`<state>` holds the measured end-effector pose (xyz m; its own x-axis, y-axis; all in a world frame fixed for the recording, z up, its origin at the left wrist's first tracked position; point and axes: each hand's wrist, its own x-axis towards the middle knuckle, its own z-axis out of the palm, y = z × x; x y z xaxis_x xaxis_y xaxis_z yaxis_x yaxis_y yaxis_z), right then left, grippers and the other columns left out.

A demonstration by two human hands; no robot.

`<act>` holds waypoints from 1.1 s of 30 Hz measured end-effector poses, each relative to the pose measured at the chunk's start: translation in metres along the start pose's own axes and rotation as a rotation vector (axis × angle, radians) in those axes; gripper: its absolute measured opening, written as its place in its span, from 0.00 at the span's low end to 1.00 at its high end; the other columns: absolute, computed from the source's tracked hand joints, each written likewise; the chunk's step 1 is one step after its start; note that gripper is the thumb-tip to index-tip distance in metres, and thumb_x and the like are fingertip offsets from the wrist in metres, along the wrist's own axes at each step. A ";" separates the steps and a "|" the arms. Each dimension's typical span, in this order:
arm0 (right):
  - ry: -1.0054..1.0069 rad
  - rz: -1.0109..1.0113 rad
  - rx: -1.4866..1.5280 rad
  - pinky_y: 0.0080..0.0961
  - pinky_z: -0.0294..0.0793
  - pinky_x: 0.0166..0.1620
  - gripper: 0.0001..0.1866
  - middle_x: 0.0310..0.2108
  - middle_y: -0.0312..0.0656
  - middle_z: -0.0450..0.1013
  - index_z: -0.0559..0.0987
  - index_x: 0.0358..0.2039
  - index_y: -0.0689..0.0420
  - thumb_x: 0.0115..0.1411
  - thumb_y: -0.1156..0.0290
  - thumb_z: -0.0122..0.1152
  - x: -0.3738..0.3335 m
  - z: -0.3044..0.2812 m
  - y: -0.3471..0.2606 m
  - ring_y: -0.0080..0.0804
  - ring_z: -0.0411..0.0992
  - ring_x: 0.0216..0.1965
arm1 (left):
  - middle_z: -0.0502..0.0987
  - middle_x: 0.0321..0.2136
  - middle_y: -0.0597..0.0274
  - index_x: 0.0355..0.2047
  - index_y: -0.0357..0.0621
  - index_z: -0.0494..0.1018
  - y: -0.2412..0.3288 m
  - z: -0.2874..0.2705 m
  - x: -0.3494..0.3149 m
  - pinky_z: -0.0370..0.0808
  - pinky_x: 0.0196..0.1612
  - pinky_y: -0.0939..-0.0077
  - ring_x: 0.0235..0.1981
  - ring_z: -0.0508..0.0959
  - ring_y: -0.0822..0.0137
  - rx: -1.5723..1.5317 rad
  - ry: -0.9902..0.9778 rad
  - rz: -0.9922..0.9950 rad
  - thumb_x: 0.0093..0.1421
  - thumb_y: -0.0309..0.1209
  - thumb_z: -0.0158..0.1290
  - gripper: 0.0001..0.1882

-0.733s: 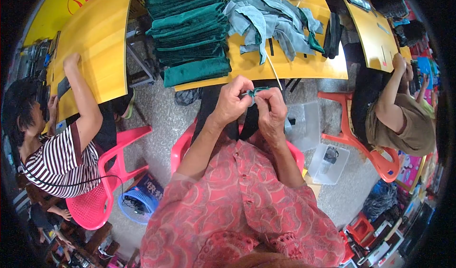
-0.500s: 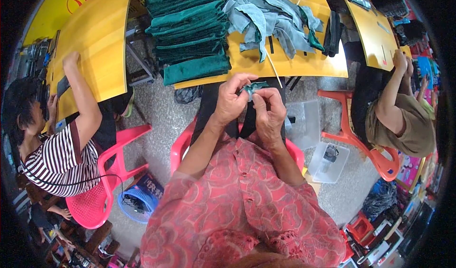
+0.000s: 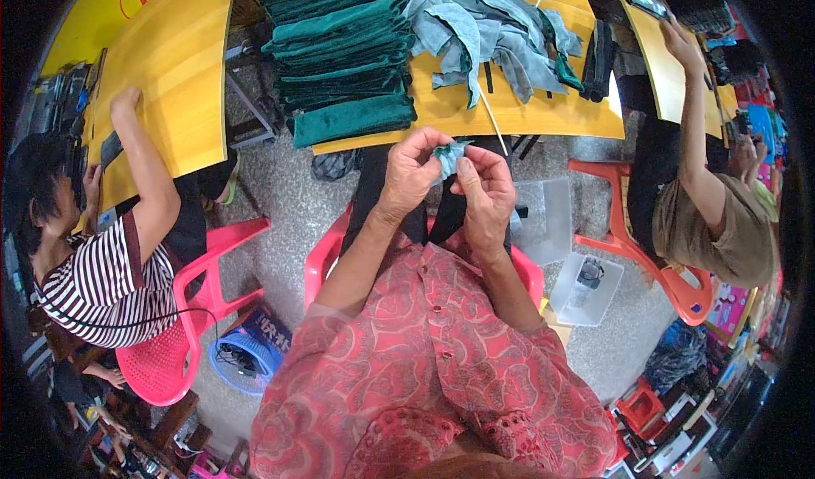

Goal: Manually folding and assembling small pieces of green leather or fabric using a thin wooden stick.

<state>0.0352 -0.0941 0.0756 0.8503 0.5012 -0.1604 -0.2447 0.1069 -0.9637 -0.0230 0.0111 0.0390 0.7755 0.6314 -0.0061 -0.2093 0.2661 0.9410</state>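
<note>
Between both hands, over my lap and just off the table's near edge, is a small bunched piece of green fabric [image 3: 447, 162] with its paler grey-green side showing. My left hand [image 3: 411, 172] pinches it from the left between thumb and fingers. From the right, my right hand [image 3: 486, 192] grips it the same way, thumb on top. On the yellow table [image 3: 552, 123] ahead lies a tall stack of folded dark green velvet strips [image 3: 344, 55]. Right of the stack sits a loose heap of grey-green fabric strips [image 3: 492, 33], and a thin pale stick [image 3: 492, 121] juts over the edge.
Black folded strips [image 3: 598, 61] lie at the table's right end. A person in stripes [image 3: 110, 284] sits at a table on the left; another in brown [image 3: 713, 216] sits on the right. Clear plastic bins [image 3: 586, 288] and a blue basket [image 3: 246, 362] stand on the floor.
The fabric between my fingers has turned and bunched, showing more of its pale side. My right hand has shifted slightly. The person on the right has reached an arm farther across their table.
</note>
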 end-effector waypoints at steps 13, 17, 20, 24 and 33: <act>-0.063 -0.024 -0.178 0.11 0.66 0.26 0.05 0.27 0.33 0.70 0.72 0.37 0.61 0.63 0.73 0.55 0.005 -0.004 0.008 0.15 0.67 0.23 | 0.76 0.30 0.66 0.37 0.37 0.72 0.006 0.007 0.001 0.73 0.35 0.81 0.32 0.75 0.76 0.281 0.058 0.066 0.54 0.17 0.49 0.10; -0.083 -0.021 -0.183 0.12 0.66 0.26 0.05 0.27 0.32 0.69 0.72 0.36 0.61 0.63 0.73 0.55 0.003 -0.003 0.006 0.15 0.66 0.23 | 0.77 0.32 0.65 0.39 0.37 0.74 0.004 0.004 0.004 0.73 0.37 0.81 0.33 0.76 0.76 0.248 0.029 0.079 0.54 0.17 0.48 0.12; -0.138 -0.040 -0.204 0.12 0.66 0.26 0.05 0.27 0.32 0.69 0.72 0.36 0.60 0.63 0.73 0.54 0.003 -0.005 0.003 0.15 0.66 0.23 | 0.77 0.32 0.64 0.40 0.37 0.75 0.007 0.000 0.004 0.73 0.38 0.81 0.34 0.76 0.76 0.304 -0.024 0.135 0.54 0.17 0.47 0.13; -0.195 0.001 -0.138 0.13 0.67 0.29 0.05 0.28 0.33 0.69 0.72 0.37 0.60 0.63 0.73 0.55 0.003 -0.009 0.003 0.16 0.67 0.24 | 0.77 0.31 0.64 0.39 0.36 0.74 0.007 0.002 0.001 0.73 0.38 0.80 0.34 0.76 0.76 0.250 0.012 0.047 0.54 0.18 0.49 0.12; -0.035 -0.077 -0.105 0.15 0.68 0.42 0.09 0.37 0.35 0.70 0.71 0.42 0.60 0.63 0.71 0.55 -0.006 0.000 0.028 0.17 0.67 0.37 | 0.76 0.29 0.59 0.34 0.37 0.73 -0.018 0.016 0.001 0.73 0.34 0.76 0.30 0.77 0.66 0.448 0.230 0.178 0.51 0.18 0.52 0.09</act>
<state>0.0227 -0.0940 0.0499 0.8473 0.5252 -0.0793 -0.1278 0.0567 -0.9902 -0.0089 -0.0048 0.0280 0.5896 0.7954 0.1405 -0.0117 -0.1656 0.9861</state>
